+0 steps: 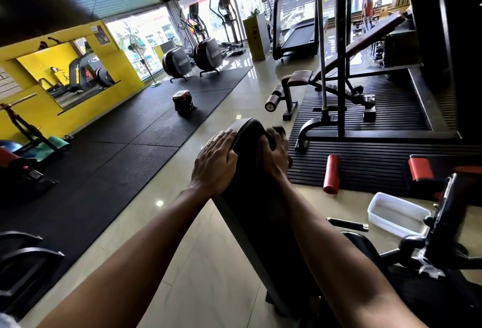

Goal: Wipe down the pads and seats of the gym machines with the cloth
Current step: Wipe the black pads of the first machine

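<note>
A long black padded backrest slopes away from me in the middle of the head view. My left hand grips its upper left edge, fingers curled over the rim. At the pad's upper right corner my right hand holds a dark bunched cloth against the pad. The cloth is mostly hidden by the hand and blends with the black pad.
A white plastic tub and a short black bar lie on the tiled floor at right. A red roller pad and an incline bench stand on a ribbed mat. Black rubber mats cover the left floor, with a small bag.
</note>
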Available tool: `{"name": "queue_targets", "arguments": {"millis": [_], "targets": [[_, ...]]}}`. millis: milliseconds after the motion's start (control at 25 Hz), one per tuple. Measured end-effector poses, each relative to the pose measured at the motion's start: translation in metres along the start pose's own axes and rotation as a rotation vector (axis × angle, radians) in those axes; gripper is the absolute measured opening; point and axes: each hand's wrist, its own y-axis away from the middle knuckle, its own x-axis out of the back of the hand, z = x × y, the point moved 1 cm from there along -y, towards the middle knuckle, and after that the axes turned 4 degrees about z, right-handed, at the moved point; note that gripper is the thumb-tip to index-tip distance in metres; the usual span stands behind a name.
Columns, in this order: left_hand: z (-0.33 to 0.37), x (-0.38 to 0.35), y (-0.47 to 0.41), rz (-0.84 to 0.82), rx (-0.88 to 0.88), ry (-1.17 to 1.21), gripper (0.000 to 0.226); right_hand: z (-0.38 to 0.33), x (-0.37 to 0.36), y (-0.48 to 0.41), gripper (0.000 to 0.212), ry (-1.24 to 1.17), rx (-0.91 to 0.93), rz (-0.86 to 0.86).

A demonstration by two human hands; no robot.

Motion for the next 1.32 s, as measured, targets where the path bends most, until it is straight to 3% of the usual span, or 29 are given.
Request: {"name": "queue_targets", "arguments": {"millis": [120, 240, 360, 480, 600, 720, 880, 1000, 1120, 1320], "targets": [[-0.001, -0.001, -0.002, 0.006, 0.005, -0.022, 0.066, -0.023, -0.009, 0.034, 0.051, -0.038, 0.259, 0.018], [0.001, -0.001, 0.001, 0.003, -0.009, -0.031, 0.067, 0.022, -0.006, 0.088, 0.056, -0.098, 0.391, 0.031], [0.002, -0.001, 0.0, 0.012, -0.021, -0.02, 0.066, 0.068, 0.004, 0.076, 0.059, -0.067, 0.206, 0.044], [0.001, 0.0, -0.001, 0.007, -0.019, -0.025, 0.067, 0.069, 0.01, 0.024, 0.059, 0.008, 0.027, 0.012], [0.002, 0.001, 0.0, 0.007, -0.032, -0.024, 0.067, 0.049, 0.007, -0.001, 0.051, 0.013, 0.123, -0.012], [0.001, 0.0, 0.0, 0.02, -0.043, -0.03, 0.068, 0.068, 0.006, 0.022, 0.059, -0.056, 0.207, -0.036], [-0.001, -0.003, -0.001, 0.037, -0.052, -0.036, 0.066, 0.11, 0.015, 0.019, 0.064, -0.032, 0.088, -0.032], [-0.003, -0.004, -0.002, 0.056, -0.064, -0.04, 0.066, 0.078, 0.016, -0.021, 0.057, -0.02, 0.001, -0.096], [-0.002, -0.003, -0.002, 0.058, -0.058, -0.033, 0.066, 0.046, 0.013, -0.055, 0.051, 0.003, 0.047, -0.224], [-0.003, -0.004, -0.001, 0.065, -0.071, -0.029, 0.066, 0.08, 0.012, -0.065, 0.045, -0.005, -0.062, -0.235]]}}
